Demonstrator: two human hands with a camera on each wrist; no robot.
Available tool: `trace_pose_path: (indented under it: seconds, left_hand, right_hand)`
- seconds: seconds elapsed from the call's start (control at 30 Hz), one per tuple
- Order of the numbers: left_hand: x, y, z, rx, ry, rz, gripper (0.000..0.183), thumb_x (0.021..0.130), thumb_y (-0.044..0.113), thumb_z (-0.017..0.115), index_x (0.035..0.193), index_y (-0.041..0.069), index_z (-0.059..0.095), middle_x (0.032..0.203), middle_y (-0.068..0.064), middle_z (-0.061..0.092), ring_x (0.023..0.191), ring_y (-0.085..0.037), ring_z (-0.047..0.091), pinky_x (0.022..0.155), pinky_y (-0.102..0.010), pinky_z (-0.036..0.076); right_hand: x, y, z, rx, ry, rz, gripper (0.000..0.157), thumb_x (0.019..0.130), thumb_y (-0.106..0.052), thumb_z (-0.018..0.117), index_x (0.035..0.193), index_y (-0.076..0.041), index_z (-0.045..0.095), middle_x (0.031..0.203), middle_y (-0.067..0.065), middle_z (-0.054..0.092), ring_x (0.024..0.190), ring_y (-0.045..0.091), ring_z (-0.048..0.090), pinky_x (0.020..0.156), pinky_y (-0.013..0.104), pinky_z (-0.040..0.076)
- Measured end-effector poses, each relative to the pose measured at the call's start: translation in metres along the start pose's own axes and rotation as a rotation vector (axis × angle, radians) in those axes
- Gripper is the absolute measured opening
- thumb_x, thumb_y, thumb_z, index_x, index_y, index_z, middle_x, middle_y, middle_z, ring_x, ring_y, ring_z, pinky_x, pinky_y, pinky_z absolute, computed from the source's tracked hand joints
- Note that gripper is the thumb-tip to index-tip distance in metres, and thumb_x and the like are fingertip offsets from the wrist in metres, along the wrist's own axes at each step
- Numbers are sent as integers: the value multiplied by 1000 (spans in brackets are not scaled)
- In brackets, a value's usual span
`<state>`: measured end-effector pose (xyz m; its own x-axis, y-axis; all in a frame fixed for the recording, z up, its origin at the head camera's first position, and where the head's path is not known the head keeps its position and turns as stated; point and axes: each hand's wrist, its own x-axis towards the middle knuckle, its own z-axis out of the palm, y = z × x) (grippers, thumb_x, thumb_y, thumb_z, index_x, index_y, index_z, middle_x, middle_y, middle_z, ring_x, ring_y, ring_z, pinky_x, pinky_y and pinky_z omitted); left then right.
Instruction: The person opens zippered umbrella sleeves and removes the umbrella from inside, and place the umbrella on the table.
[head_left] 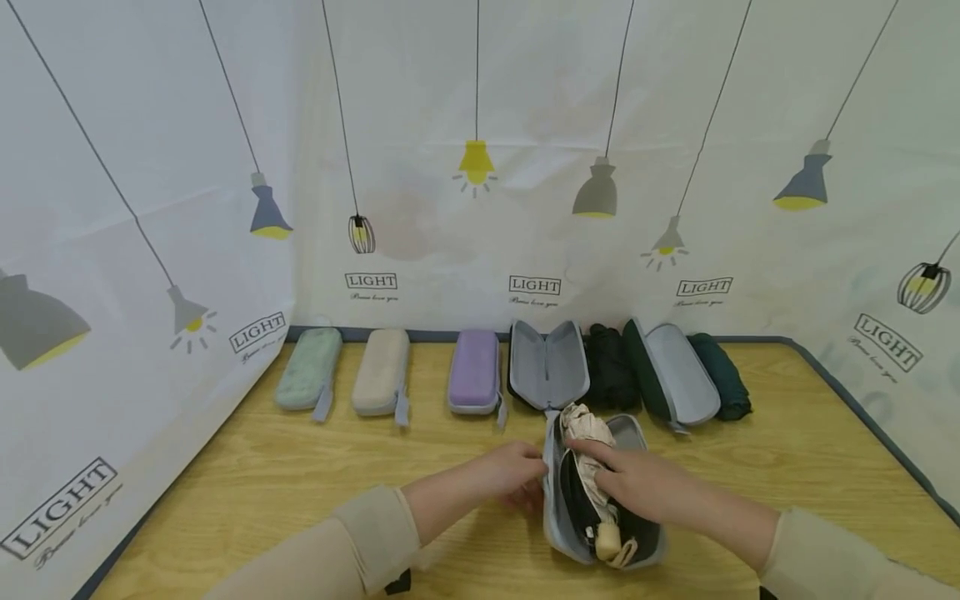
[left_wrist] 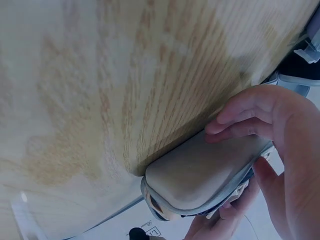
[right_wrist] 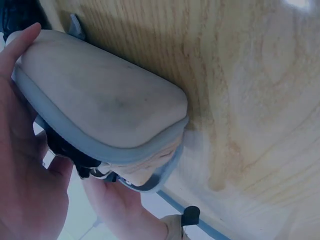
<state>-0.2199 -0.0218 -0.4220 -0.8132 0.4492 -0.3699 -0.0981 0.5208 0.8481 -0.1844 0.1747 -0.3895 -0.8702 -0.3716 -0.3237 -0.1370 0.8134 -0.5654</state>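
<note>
A zip case (head_left: 551, 500) with a pale shell and grey lining lies unzipped and spread apart near the front of the table. Inside it is a folded cream umbrella (head_left: 588, 425) with a black underside and a rounded beige handle end (head_left: 607, 542). My left hand (head_left: 502, 475) holds the case's left wall, fingers on the outer shell (left_wrist: 200, 170) and thumb at the rim. My right hand (head_left: 645, 479) reaches over the right half and grips the umbrella's fabric. In the right wrist view, one finger lies against the shell's far end (right_wrist: 100, 90).
Along the back lie shut green (head_left: 307, 367), beige (head_left: 381, 371) and purple (head_left: 474, 371) cases. To their right are an open grey-lined case (head_left: 547, 367), a black folded bundle (head_left: 611, 367), an open dark green case (head_left: 686, 375) and a dark teal bundle (head_left: 720, 375). A printed curtain (head_left: 450, 250) hangs behind.
</note>
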Motion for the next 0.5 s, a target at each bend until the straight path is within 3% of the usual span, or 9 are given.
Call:
trace_pose_path:
  seconds: [0.1,0.23,0.37,0.5]
  left_hand:
    - [-1,-3,-1,-8,-8,0,13,85,14,45,90,6,55,67,-17,64,51,-22,58,42,-28,41]
    - [-3,-4,-4,2,-19,-2,13,87,16,46,91,7,55,69,-15,64,52,-22,58,43,-29,42]
    - [-4,-5,-6,11,-21,1,15,88,16,47,88,5,56,67,-16,64,51,-22,58,46,-32,47]
    - [-6,-8,-5,13,-11,19,15,88,11,48,82,1,57,61,-18,61,50,-23,58,50,-36,50]
  right_hand:
    - [3,-3,0,-16,11,44,44,94,-45,35,135,-33,34,55,-1,49,42,13,36,41,30,30]
    - [8,-7,4,-61,60,100,64,78,-66,46,130,-30,36,62,1,56,51,16,49,44,33,35]
    - [10,-8,8,-68,89,141,62,77,-55,58,129,-30,35,53,1,50,41,14,38,39,28,28]
    - [6,-4,9,9,95,123,54,82,-34,58,130,-31,33,49,2,46,37,13,31,36,26,24]
